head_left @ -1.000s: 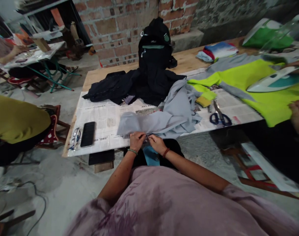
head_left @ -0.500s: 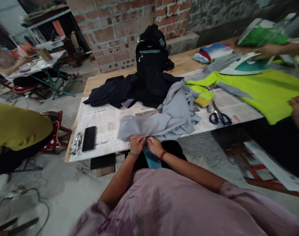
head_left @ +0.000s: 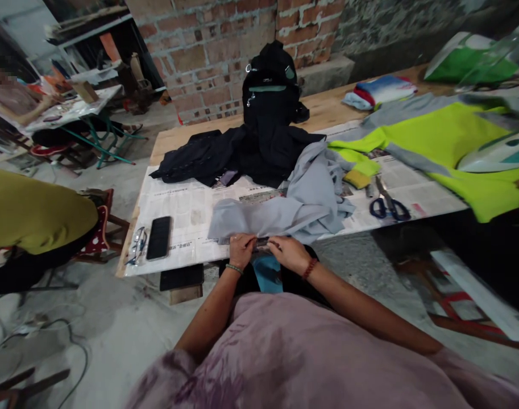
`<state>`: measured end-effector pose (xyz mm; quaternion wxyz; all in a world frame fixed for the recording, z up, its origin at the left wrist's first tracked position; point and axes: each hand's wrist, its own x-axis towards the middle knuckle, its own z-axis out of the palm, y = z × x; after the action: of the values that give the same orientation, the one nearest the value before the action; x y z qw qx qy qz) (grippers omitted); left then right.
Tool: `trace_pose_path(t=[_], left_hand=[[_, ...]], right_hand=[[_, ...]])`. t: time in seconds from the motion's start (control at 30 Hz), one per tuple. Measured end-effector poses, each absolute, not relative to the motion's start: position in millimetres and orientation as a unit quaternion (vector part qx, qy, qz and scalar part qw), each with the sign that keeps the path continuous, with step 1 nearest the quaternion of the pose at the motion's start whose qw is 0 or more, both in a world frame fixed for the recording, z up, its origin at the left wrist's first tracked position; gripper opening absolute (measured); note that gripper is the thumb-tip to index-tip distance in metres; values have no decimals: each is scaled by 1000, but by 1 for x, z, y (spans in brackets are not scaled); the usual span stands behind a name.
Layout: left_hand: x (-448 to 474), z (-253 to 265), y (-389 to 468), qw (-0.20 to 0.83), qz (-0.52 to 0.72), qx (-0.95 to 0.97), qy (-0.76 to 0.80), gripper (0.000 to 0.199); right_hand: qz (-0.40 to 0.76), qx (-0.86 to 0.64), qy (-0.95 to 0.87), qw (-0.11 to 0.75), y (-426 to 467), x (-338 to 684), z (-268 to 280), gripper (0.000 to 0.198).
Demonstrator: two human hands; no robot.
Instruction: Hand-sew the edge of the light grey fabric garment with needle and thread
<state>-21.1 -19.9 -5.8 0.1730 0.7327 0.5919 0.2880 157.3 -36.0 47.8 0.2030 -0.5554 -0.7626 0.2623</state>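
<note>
A light grey garment (head_left: 280,213) lies crumpled along the near edge of the newspaper-covered table (head_left: 185,207). My left hand (head_left: 241,250) pinches its near edge, fingers closed on the cloth. A short way to the right, my right hand (head_left: 290,253) is also closed at that edge, thumb and fingertips together. A short dark strip of the edge shows between the two hands. Whether a needle or thread is in my fingers is too small to tell. Dark clothing (head_left: 225,156) lies behind the grey cloth.
On the left lie a phone (head_left: 159,237) and eyeglasses (head_left: 136,245). Scissors (head_left: 389,205) rest right of the grey cloth. A co-worker's iron (head_left: 500,152) sits on a yellow-green garment (head_left: 451,133). A black backpack (head_left: 270,91) stands at the back. Another person sits at the left on a stool (head_left: 98,230).
My right hand has moved to the right, away from my left, widening the gap along the cloth edge. The co-worker's iron has slid right and nearer.
</note>
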Motion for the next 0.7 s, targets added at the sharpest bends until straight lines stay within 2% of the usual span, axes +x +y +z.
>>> trace_pose_path(t=[0.1, 0.17, 0.27, 0.33, 0.7], left_hand=[[-21, -5, -20, 160, 287, 736, 592, 11], [-21, -3, -20, 156, 285, 738, 591, 11], [-20, -3, -21, 151, 279, 742, 591, 12], [-19, -4, -22, 146, 269, 747, 590, 12], [-18, -5, -22, 120, 248, 755, 595, 15]], right_hand=[[164, -558, -772, 257, -17, 165, 67, 26], [156, -571, -773, 231, 1, 163, 71, 25], [239, -574, -774, 120, 25, 152, 62, 20], [287, -563, -771, 76, 33, 144, 52, 20], [381, -560, -732, 78, 37, 132, 32, 16]])
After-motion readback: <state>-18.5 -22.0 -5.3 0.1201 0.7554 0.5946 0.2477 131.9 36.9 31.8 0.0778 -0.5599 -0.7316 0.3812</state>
